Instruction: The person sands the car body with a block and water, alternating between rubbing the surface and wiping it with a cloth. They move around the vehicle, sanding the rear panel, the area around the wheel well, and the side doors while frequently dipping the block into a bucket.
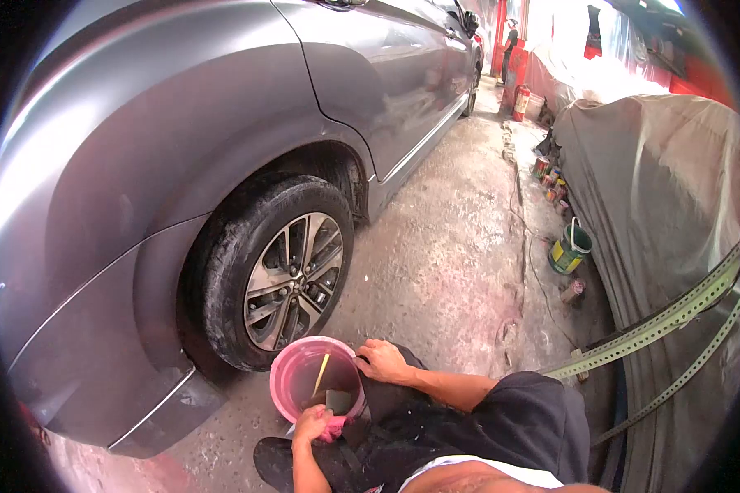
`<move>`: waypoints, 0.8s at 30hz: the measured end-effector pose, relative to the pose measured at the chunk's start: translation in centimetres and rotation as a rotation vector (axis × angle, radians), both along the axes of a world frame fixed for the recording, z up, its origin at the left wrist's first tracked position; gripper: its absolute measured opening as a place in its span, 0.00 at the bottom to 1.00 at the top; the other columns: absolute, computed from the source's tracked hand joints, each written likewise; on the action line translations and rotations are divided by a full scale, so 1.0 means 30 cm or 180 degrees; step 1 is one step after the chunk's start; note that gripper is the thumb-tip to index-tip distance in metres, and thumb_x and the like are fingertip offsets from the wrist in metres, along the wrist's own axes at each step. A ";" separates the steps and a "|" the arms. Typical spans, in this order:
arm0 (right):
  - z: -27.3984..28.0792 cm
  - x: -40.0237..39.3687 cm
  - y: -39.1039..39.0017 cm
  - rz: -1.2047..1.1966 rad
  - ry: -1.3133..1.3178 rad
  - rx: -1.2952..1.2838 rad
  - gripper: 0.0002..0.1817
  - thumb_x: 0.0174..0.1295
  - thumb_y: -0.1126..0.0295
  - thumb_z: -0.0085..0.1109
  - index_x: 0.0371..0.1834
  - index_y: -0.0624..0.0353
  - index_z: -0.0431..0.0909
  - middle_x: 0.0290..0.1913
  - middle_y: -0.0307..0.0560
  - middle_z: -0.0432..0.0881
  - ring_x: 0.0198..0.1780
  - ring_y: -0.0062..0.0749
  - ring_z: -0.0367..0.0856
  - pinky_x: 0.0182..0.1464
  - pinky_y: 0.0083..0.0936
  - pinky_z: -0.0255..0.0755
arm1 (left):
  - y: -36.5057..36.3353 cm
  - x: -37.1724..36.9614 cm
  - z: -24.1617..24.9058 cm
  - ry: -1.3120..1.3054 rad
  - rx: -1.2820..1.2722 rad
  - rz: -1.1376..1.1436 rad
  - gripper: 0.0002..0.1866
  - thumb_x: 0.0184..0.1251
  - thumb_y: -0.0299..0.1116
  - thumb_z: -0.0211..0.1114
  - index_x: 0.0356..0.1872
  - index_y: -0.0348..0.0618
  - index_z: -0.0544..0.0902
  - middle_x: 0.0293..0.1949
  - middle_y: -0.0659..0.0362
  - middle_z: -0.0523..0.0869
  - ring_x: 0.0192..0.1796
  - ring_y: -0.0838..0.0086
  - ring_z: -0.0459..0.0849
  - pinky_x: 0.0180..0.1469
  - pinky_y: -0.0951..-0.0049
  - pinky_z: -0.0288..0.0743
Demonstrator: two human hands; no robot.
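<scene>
Head view. Pink bucket (pixel 285 394), one: on the floor (pixel 436 246), beside the wheel (pixel 298 283); base hidden. Yellow strip (pixel 321 374) and dark block (pixel 338 400) inside, lower parts obscured. My right hand (pixel 380 361): fingers bent at the right rim, grip unclear. My left hand (pixel 311 423): fingers curled, near rim; grip unclear. Open floor beyond.

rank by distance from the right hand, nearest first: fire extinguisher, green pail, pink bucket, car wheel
From the right hand:
1. pink bucket, at its fingertips
2. car wheel, ahead, left
3. green pail, ahead, right
4. fire extinguisher, far ahead
</scene>
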State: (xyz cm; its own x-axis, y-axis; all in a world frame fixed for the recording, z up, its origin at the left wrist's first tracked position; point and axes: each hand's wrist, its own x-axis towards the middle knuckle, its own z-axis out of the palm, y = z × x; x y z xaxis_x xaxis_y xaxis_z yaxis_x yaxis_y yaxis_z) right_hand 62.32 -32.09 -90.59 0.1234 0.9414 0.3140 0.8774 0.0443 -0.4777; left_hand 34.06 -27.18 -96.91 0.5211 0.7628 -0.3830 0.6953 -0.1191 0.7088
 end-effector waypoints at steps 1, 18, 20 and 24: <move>-0.004 -0.005 -0.005 0.0015 0.0015 -0.0012 0.14 0.61 0.58 0.61 0.40 0.57 0.85 0.37 0.53 0.82 0.42 0.52 0.82 0.46 0.44 0.77 | -0.004 0.000 0.005 0.0015 -0.0012 0.0015 0.25 0.63 0.51 0.62 0.51 0.41 0.84 0.50 0.46 0.86 0.54 0.55 0.84 0.55 0.62 0.75; 0.013 -0.002 -0.012 -0.0065 0.0091 -0.0140 0.15 0.60 0.57 0.60 0.41 0.56 0.85 0.38 0.53 0.83 0.44 0.51 0.83 0.47 0.44 0.77 | 0.023 -0.021 -0.092 -0.0083 -0.0134 -0.0066 0.30 0.62 0.54 0.63 0.56 0.41 0.82 0.51 0.43 0.85 0.56 0.52 0.83 0.58 0.61 0.74; 0.014 0.002 -0.009 -0.0030 0.0083 -0.0087 0.15 0.60 0.57 0.60 0.41 0.56 0.85 0.38 0.52 0.83 0.44 0.50 0.83 0.47 0.44 0.77 | 0.048 -0.033 -0.176 -0.0092 -0.0196 -0.0124 0.30 0.62 0.54 0.63 0.57 0.41 0.82 0.51 0.43 0.85 0.57 0.53 0.83 0.59 0.61 0.74; 0.016 0.000 -0.012 -0.0036 0.0040 -0.0057 0.14 0.60 0.58 0.60 0.40 0.56 0.85 0.37 0.52 0.83 0.43 0.50 0.83 0.47 0.43 0.77 | 0.049 -0.033 -0.151 0.0029 -0.0241 -0.0195 0.30 0.63 0.54 0.62 0.57 0.40 0.81 0.53 0.44 0.85 0.58 0.54 0.83 0.60 0.62 0.73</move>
